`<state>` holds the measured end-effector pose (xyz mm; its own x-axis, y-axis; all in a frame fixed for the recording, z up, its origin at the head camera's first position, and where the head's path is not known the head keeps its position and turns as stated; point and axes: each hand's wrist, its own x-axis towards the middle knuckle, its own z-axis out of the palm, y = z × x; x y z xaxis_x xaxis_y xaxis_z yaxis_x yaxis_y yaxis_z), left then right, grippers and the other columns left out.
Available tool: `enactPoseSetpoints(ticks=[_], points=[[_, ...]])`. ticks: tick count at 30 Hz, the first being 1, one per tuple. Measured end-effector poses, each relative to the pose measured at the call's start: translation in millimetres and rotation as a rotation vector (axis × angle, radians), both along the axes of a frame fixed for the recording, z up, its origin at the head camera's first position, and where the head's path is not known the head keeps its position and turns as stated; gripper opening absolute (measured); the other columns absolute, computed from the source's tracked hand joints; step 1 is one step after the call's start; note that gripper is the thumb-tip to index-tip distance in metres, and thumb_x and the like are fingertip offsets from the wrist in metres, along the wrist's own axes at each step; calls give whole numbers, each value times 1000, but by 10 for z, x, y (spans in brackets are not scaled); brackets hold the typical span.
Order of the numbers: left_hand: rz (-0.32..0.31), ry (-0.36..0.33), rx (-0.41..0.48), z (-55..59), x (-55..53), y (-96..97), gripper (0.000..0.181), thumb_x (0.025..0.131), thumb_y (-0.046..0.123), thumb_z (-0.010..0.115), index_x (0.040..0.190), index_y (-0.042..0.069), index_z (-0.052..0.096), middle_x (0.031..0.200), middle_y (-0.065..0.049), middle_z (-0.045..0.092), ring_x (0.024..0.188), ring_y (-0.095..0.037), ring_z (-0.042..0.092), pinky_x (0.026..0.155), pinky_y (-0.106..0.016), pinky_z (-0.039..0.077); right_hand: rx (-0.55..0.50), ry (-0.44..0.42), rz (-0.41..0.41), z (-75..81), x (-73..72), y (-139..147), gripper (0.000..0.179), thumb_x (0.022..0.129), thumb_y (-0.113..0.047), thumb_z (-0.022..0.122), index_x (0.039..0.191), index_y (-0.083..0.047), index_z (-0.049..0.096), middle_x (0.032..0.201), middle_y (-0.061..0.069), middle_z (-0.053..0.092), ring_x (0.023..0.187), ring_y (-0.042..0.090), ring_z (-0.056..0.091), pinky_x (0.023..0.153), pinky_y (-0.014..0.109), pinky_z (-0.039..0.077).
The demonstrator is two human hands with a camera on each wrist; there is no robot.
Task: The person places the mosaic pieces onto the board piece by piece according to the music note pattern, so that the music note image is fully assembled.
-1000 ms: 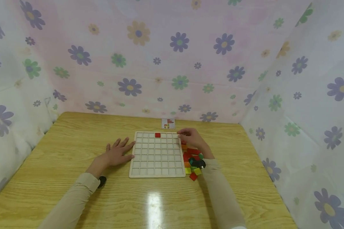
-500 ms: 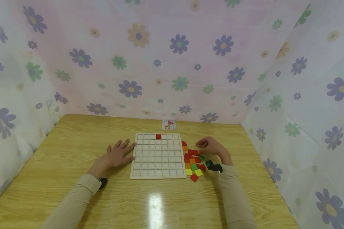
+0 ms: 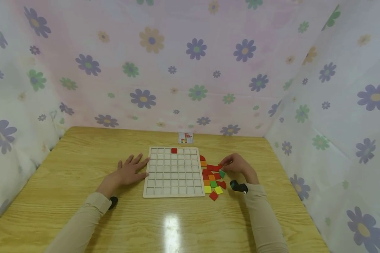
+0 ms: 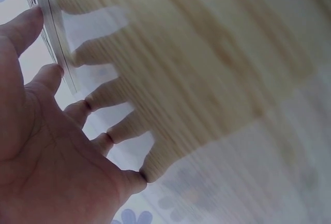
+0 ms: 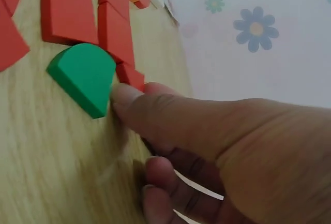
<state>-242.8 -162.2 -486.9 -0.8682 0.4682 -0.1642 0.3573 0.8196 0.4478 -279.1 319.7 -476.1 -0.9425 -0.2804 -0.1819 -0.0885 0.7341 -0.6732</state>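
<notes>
Small red piece (image 5: pixel 132 77) sits left of centre in the right wrist view, at the end of a row of red blocks (image 5: pixel 115 27); in the head view that's right of centre. My right hand (image 3: pixel 239 165) has it pinched between thumb and forefinger, other fingers loosely bent. Green piece (image 5: pixel 85 76), one rounded side and a pointed corner, lies flat just beside my thumb. Other loose bits, incl. orange and yellow pieces (image 3: pixel 207 189) plus a green square (image 3: pixel 213 184), run down the board's right side in the head view. Board (image 3: pixel 175 173): pale grid, lower centre of frame, red square (image 3: pixel 174 150) in the middle of its top row. My left hand (image 3: pixel 126 174), fingers spread and near straight, nothing gripped, touches the board's left edge with thumb and forefinger tips. Picture card (image 3: pixel 185 138) on the counter (image 3: pixel 133 225), above the board in frame. Beige sleeves (image 3: pixel 266 214), both arms. Flowered cloth (image 3: pixel 164 70) fills the top and both sides.
</notes>
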Motion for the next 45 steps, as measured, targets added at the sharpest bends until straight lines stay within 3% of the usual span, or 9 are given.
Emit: enactPoseSetpoints(ticks=[5, 13, 23, 32, 45], points=[[-2, 2, 9, 15, 9, 6, 71, 105, 50, 51, 163, 15, 28, 169, -23, 12, 152, -55, 3, 108, -83, 1, -6, 11, -30, -30, 1, -1, 17, 89, -9, 79, 104, 0, 79, 94, 9, 75, 81, 16, 63, 77, 31, 52], [-1, -4, 9, 52, 29, 7, 72, 105, 49, 52, 163, 14, 28, 168, -24, 12, 152, -55, 3, 108, -83, 1, -35, 40, 10, -50, 13, -43, 21, 91, -8, 77, 111, -1, 78, 109, 14, 75, 88, 20, 63, 82, 34, 52], [0, 0, 5, -9, -2, -10, 73, 104, 52, 50, 163, 17, 26, 169, -22, 11, 152, -54, 2, 108, -83, 0, -22, 57, 6, -64, -7, -45, 16, 90, -7, 78, 104, -1, 75, 100, 11, 72, 83, 20, 58, 79, 34, 49], [-1, 2, 4, -22, -12, -7, 73, 104, 53, 50, 163, 17, 28, 169, -21, 12, 152, -54, 3, 108, -83, 1, -34, 50, -26, -91, 5, -51, 16, 88, -6, 79, 103, -2, 73, 96, 9, 73, 85, 20, 63, 81, 32, 51], [0, 3, 6, 39, 24, 15, 71, 105, 49, 52, 162, 15, 29, 169, -23, 13, 152, -55, 4, 108, -83, 2, -60, 111, 8, -79, 65, -92, 16, 97, -7, 70, 109, -3, 78, 106, 13, 76, 85, 19, 66, 76, 31, 54]])
